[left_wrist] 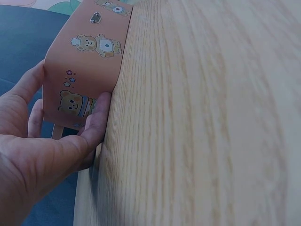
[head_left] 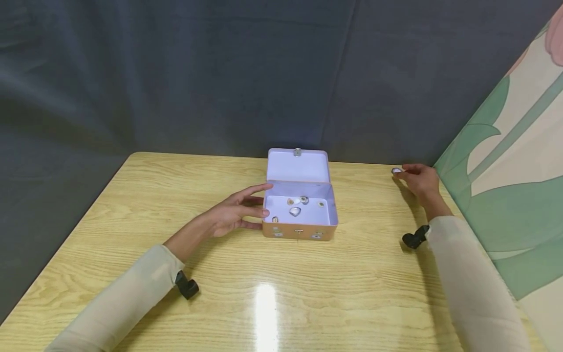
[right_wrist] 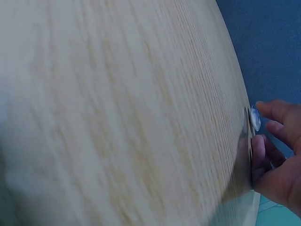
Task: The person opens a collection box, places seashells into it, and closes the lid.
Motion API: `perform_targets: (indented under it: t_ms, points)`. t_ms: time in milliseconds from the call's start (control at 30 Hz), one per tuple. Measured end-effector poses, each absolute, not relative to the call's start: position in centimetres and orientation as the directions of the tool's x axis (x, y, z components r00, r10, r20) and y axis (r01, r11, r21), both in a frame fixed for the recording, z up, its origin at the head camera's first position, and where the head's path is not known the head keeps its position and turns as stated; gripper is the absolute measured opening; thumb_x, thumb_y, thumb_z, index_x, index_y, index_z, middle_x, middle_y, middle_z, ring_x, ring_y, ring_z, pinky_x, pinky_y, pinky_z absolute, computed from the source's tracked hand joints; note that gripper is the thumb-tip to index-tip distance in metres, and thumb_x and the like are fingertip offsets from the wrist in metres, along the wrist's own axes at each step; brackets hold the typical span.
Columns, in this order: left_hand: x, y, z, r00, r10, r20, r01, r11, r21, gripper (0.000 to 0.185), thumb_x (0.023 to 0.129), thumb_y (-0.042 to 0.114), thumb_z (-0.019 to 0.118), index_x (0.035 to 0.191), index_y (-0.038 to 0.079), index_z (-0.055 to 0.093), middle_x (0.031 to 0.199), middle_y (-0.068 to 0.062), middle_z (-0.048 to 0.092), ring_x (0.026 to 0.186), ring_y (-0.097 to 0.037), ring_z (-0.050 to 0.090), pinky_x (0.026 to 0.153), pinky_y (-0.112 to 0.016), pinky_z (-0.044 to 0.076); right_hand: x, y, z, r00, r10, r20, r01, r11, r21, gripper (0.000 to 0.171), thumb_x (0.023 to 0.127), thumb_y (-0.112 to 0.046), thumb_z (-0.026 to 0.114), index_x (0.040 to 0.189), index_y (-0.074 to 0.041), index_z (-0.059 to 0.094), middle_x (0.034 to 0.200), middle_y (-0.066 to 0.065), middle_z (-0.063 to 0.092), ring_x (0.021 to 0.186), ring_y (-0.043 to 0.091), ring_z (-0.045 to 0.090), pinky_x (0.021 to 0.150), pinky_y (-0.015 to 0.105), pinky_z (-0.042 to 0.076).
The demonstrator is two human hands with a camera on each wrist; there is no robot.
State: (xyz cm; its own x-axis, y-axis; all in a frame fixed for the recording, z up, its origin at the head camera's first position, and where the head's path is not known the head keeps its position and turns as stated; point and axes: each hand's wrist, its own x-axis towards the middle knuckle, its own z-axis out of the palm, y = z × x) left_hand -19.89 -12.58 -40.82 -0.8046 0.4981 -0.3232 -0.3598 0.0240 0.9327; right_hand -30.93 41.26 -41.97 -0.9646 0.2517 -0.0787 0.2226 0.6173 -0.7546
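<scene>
The left hand (head_left: 235,214) lies relaxed against the left side of the open tin box (head_left: 300,215) at mid table (head_left: 132,205), thumb at its front corner. The right hand (head_left: 420,180) pinches a small silvery piece (head_left: 396,170) near the table's far right corner.

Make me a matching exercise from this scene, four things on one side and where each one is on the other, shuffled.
Things:
1. left hand
2. right hand
3. small shells
4. lid

Places or states:
A. inside the open tin box
B. raised upright behind the box
C. against the box's side
D. at the table's far corner, pinching a small shell

Pairs: 1-C, 2-D, 3-A, 4-B
</scene>
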Motion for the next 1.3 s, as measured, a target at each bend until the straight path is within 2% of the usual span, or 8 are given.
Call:
perform_targets:
  t_ms: [300,433,567,633,733,900,1100,1300]
  points:
    - [-19.96,-12.46,-40.82,-0.807,0.492,-0.326,-0.362,0.025,0.932,0.083,0.105,0.001,0.076,0.172,0.041,0.047,0.170,-0.018,0.039,0.138,-0.035,0.063,0.112,-0.053,0.065,-31.45,41.45,-42.33,-0.964,0.241,-0.117,0.248,0.639,-0.728,0.064,0.110,-0.038,0.071,0.158,0.003,0.058,0.152,0.019,0.059,0.120,0.021,0.058,0.087,0.019,0.046]
    - [-19.94,-12.45,-40.87,-0.808,0.493,-0.323,-0.360,0.021,0.933,0.083,0.105,0.001,0.076,0.172,0.040,0.046,0.170,-0.018,0.039,0.138,-0.034,0.064,0.112,-0.053,0.065,-31.48,41.37,-42.28,-0.962,0.236,-0.135,0.257,0.624,-0.738,0.068,0.112,-0.039,0.068,0.162,0.004,0.054,0.164,0.027,0.053,0.137,0.037,0.059,0.088,0.021,0.046]
    - [-19.93,-12.56,-40.97,-0.808,0.495,-0.319,-0.358,0.016,0.933,0.083,0.105,0.000,0.076,0.172,0.040,0.046,0.171,-0.019,0.038,0.137,-0.034,0.065,0.113,-0.053,0.065,-31.58,41.08,-42.26,-0.961,0.238,-0.138,0.259,0.613,-0.747,0.070,0.111,-0.038,0.068,0.164,0.005,0.053,0.168,0.028,0.049,0.147,0.044,0.054,0.086,0.020,0.047]
    - [-19.96,-12.60,-41.02,-0.808,0.496,-0.319,-0.359,0.017,0.933,0.083,0.105,0.001,0.076,0.172,0.040,0.046,0.171,-0.019,0.039,0.137,-0.034,0.065,0.113,-0.053,0.065,-31.67,40.92,-42.37,-0.959,0.252,-0.128,0.261,0.612,-0.746,0.068,0.111,-0.037,0.070,0.162,0.005,0.055,0.162,0.025,0.054,0.141,0.040,0.056,0.084,0.018,0.046]
    - [-20.00,-12.60,-41.01,-0.807,0.497,-0.320,-0.359,0.018,0.933,0.083,0.105,0.001,0.076,0.172,0.040,0.046,0.170,-0.019,0.039,0.137,-0.034,0.064,0.112,-0.053,0.065,-31.71,40.72,-42.46,-0.955,0.276,-0.111,0.265,0.621,-0.738,0.063,0.109,-0.036,0.073,0.157,0.004,0.061,0.142,0.011,0.063,0.125,0.027,0.061,0.082,0.017,0.047]
    - [-20.03,-12.59,-40.94,-0.807,0.498,-0.319,-0.357,0.020,0.934,0.083,0.106,0.001,0.076,0.172,0.040,0.046,0.170,-0.019,0.040,0.138,-0.035,0.064,0.112,-0.053,0.065,-31.73,40.79,-42.53,-0.952,0.290,-0.100,0.265,0.613,-0.744,0.059,0.108,-0.037,0.075,0.150,0.004,0.065,0.114,-0.010,0.061,0.101,0.006,0.054,0.080,0.016,0.047]
    - [-20.02,-12.51,-41.03,-0.808,0.498,-0.315,-0.353,0.020,0.935,0.083,0.106,0.000,0.075,0.173,0.040,0.045,0.170,-0.019,0.040,0.137,-0.035,0.065,0.112,-0.053,0.065,-31.63,41.25,-42.60,-0.946,0.307,-0.101,0.270,0.581,-0.768,0.054,0.108,-0.041,0.075,0.142,0.000,0.068,0.105,-0.018,0.059,0.096,0.002,0.054,0.079,0.016,0.048]
    - [-19.97,-12.49,-41.08,-0.809,0.499,-0.312,-0.351,0.018,0.936,0.083,0.106,0.000,0.075,0.173,0.039,0.045,0.170,-0.020,0.039,0.137,-0.035,0.065,0.112,-0.053,0.065,-31.20,41.33,-42.05,-0.940,0.327,-0.093,0.270,0.551,-0.790,0.059,0.109,-0.039,0.071,0.152,0.001,0.064,0.099,-0.023,0.058,0.088,-0.005,0.055,0.075,0.011,0.050]
